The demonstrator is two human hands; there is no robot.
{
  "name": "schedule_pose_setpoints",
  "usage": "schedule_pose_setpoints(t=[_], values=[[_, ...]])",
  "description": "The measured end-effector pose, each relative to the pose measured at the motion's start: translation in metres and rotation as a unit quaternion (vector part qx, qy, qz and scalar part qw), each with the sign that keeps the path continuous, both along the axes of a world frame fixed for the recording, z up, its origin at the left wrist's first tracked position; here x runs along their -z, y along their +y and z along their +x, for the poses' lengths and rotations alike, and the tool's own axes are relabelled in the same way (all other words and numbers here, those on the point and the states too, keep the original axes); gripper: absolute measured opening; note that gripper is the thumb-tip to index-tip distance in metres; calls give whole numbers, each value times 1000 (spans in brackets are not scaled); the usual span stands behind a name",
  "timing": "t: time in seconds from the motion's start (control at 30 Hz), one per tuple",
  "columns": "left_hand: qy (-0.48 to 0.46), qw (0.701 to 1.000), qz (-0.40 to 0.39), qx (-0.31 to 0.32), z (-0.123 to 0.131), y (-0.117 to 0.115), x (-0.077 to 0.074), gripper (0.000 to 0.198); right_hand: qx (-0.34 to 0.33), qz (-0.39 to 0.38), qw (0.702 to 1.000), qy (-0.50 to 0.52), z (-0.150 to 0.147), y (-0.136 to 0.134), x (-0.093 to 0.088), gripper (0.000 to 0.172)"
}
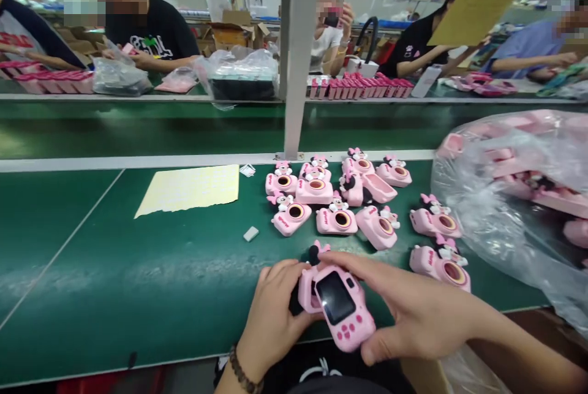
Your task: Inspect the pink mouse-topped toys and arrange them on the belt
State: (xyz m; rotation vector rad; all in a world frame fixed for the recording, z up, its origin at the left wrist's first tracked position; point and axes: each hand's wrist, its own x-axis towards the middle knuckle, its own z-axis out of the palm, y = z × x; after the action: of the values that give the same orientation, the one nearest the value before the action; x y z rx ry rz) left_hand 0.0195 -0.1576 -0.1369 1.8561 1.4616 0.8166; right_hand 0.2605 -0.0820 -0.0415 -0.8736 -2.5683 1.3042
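In my left hand (275,305) is a pink toy camera front shell (309,291), with a mouse figure on top, gripped near the table's front edge. Partly covering that shell, a pink camera back (346,314) with a dark screen and darker pink buttons sits tilted in my right hand (408,305), thumb at its lower corner and fingers along its top. The two parts overlap at an angle; whether they touch is hard to tell. Beyond my hands several pink camera shells (337,220) stand grouped on the green table (184,284), most with the ring around the lens facing me.
At right a clear plastic bag (487,198) bulges with pink shells. A yellow paper sheet (190,189) and a small pale block (251,234) lie left of the group. A white post (296,63) rises behind; across the line, several people work beside rows of pink cases (362,86).
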Motion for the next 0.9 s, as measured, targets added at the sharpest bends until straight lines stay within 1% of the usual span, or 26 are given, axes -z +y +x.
schedule_pose_setpoints(t=[0.07, 0.13, 0.2, 0.3, 0.4, 0.47, 0.53, 0.6, 0.63, 0.67, 0.7, 0.77, 0.8, 0.83, 0.9], values=[[12, 1000, 3, -7, 0, 2, 4, 51, -19, -8, 1000, -11, 2, 2, -2, 93], [23, 1000, 6, -10, -2, 2, 7, 52, -29, -20, 999, -12, -4, 6, -5, 81], [32, 999, 8, -10, -2, 1, 9, 55, -37, -31, 999, -4, -11, 10, -7, 75], [29, 999, 13, -14, -1, -1, 9, 59, -8, -8, 1000, -2, -14, 12, -4, 67], [23, 999, 22, -26, 2, -1, 8, 56, 38, 53, 998, -18, -6, 2, 5, 61], [27, 999, 23, -29, 2, -1, 7, 55, 70, 106, 991, -31, -2, -9, 12, 64], [34, 999, 22, -24, 3, -1, 7, 55, 114, 172, 978, -43, -6, -23, 16, 76], [38, 999, 19, -21, 3, -1, 7, 56, 135, 236, 961, -46, -20, -36, 19, 92], [38, 999, 20, -19, 3, -1, 7, 55, 133, 263, 954, -49, -30, -41, 19, 93], [37, 999, 22, -20, 3, -1, 8, 54, 125, 286, 948, -56, -40, -44, 19, 86], [37, 999, 24, -22, 2, -1, 8, 53, 116, 303, 944, -65, -50, -46, 19, 73], [44, 998, 27, -22, 2, -1, 9, 51, 106, 316, 939, -82, -61, -47, 18, 48], [48, 998, 29, -20, 1, -1, 9, 50, 101, 313, 941, -83, -62, -46, 18, 42], [50, 998, 30, -17, 1, -1, 9, 49, 96, 304, 945, -75, -60, -46, 18, 40], [48, 998, 31, -7, 1, -1, 8, 48, 87, 269, 958, -49, -50, -45, 20, 43]])
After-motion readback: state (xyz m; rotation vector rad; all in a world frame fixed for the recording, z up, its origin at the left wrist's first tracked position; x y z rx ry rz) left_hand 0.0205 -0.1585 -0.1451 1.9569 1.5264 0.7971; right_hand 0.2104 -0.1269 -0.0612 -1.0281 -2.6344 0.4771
